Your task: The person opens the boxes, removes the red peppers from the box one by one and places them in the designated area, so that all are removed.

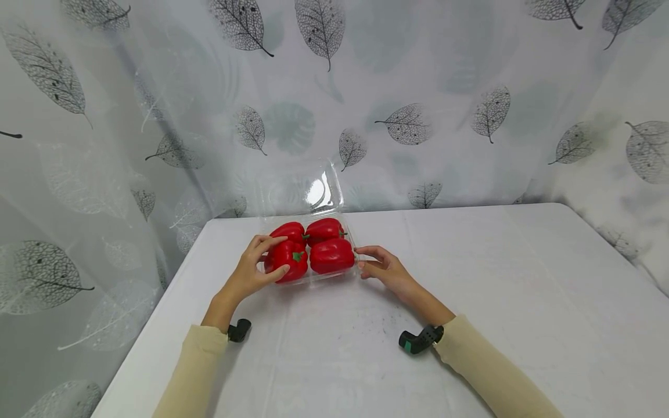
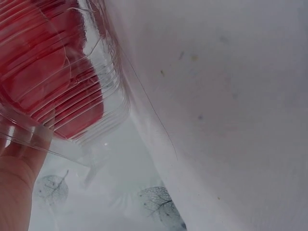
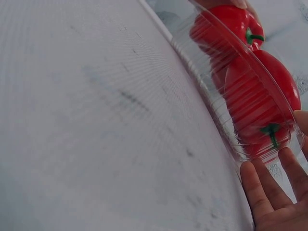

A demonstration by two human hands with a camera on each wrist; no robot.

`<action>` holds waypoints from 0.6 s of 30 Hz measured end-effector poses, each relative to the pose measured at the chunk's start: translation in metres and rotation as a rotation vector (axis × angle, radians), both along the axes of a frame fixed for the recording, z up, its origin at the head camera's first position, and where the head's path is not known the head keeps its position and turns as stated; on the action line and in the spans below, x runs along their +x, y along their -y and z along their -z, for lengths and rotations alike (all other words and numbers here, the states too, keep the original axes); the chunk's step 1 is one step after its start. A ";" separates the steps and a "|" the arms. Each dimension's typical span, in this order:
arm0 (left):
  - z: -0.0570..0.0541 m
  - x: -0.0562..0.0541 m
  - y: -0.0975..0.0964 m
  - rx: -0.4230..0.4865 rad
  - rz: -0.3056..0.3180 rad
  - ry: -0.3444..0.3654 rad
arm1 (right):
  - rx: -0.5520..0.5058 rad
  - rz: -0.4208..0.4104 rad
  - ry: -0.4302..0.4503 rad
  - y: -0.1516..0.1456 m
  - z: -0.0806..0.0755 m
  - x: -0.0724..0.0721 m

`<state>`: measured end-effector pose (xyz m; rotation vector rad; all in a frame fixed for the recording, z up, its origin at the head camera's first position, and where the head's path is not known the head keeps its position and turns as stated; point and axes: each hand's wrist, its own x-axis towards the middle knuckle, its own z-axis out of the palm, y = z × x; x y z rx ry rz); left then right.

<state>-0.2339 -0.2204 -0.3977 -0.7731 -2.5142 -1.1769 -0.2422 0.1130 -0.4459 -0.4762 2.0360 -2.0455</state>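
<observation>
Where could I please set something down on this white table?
The white table has bare room right of the right hand, out to the table's right edge. Between the beige sleeves it is free but speckled. The back left is crowded: four glossy red bell peppers in an open clear plastic box, plus the left hand.

Four red peppers (image 1: pixel 332 256), clear tray (image 2: pixel 112 98), raised lid (image 1: pixel 320 191)

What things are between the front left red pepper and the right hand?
In the head view, the front right red pepper and the edge of the clear container lie between that pepper and the right hand.
</observation>
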 end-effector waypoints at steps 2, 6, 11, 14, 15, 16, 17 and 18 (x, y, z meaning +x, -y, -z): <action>0.001 0.000 0.000 0.002 0.001 -0.001 | -0.002 0.000 0.001 0.000 0.000 0.000; 0.002 0.000 0.001 0.014 0.002 0.003 | -0.008 0.001 0.003 0.000 0.000 0.000; 0.003 0.001 0.000 0.031 -0.003 0.011 | -0.011 0.004 0.002 0.000 0.001 -0.001; 0.001 0.003 -0.001 0.037 -0.008 0.002 | -0.005 0.007 0.000 0.000 0.001 -0.001; -0.001 0.004 -0.002 0.039 -0.009 -0.003 | -0.003 0.009 0.000 0.001 0.001 -0.001; -0.003 0.006 -0.003 0.037 -0.009 -0.008 | -0.001 0.010 0.000 0.001 0.001 -0.001; -0.007 0.009 -0.005 0.036 -0.007 -0.013 | 0.004 0.012 -0.001 0.001 0.001 -0.001; -0.011 0.012 -0.007 0.036 -0.003 -0.020 | 0.007 0.014 -0.001 0.001 0.001 -0.001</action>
